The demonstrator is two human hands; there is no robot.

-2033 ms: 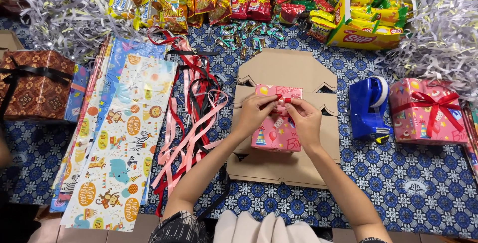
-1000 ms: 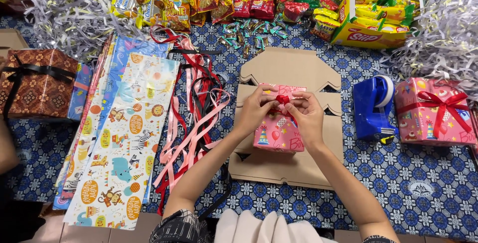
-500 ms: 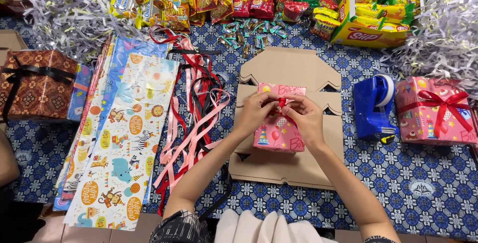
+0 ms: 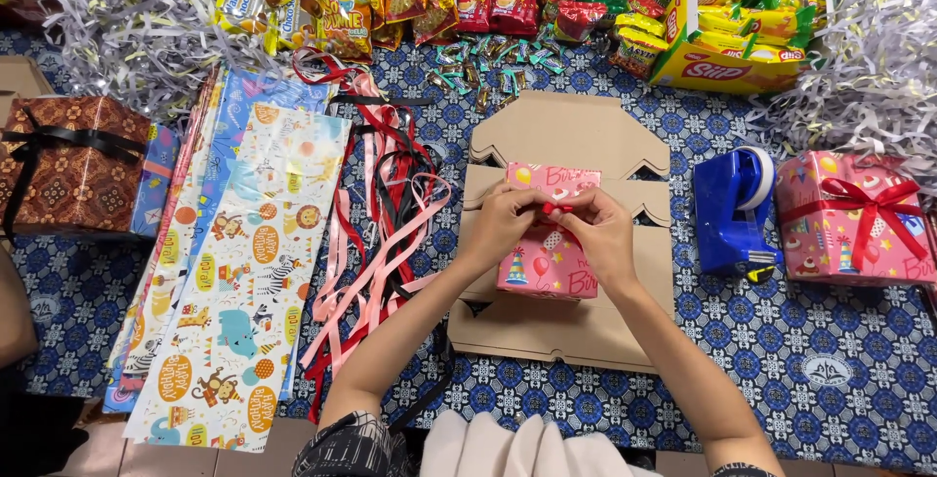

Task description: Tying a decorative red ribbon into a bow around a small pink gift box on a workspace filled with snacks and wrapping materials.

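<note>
A small box wrapped in pink party paper sits on flat brown cardboard in the middle of the table. My left hand and my right hand meet over the top of the box. Both pinch a thin red ribbon between fingertips, right on top of the box. Most of the ribbon is hidden by my fingers.
A blue tape dispenser and a finished pink gift with a red bow lie to the right. Loose ribbons and wrapping paper sheets lie left, a brown gift farther left. Snack packets and shredded paper line the back.
My fingers have worked the red ribbon on top of the box: a small loop showed a second ago, and now the fingertips close tighter over it. The box has stayed put.
</note>
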